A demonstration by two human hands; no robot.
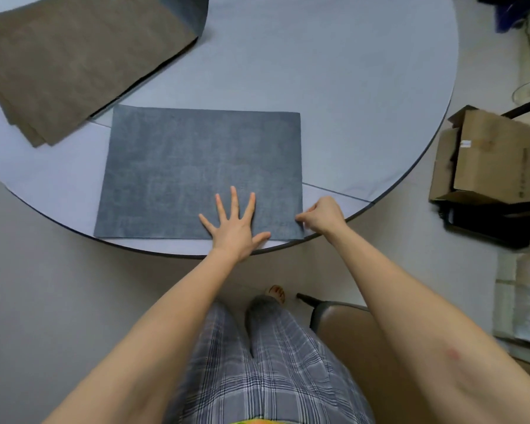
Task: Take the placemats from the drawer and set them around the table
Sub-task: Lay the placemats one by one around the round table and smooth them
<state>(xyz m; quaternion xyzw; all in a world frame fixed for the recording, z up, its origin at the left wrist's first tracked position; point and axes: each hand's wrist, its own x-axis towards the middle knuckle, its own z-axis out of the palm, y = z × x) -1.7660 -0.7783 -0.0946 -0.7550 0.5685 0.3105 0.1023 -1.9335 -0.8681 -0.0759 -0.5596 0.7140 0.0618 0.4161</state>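
Hand [234, 223] flat on placemat [196, 166], stack [74, 62] beside

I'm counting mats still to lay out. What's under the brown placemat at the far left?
Under the brown placemat more brown layers show at its near corner, and a dark edge peeks out on its right. How many lie beneath is covered.

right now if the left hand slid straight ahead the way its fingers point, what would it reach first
The left hand lies flat on the blue placemat. Sliding ahead, it would cross that mat's far edge onto bare table; nothing else seems in line.
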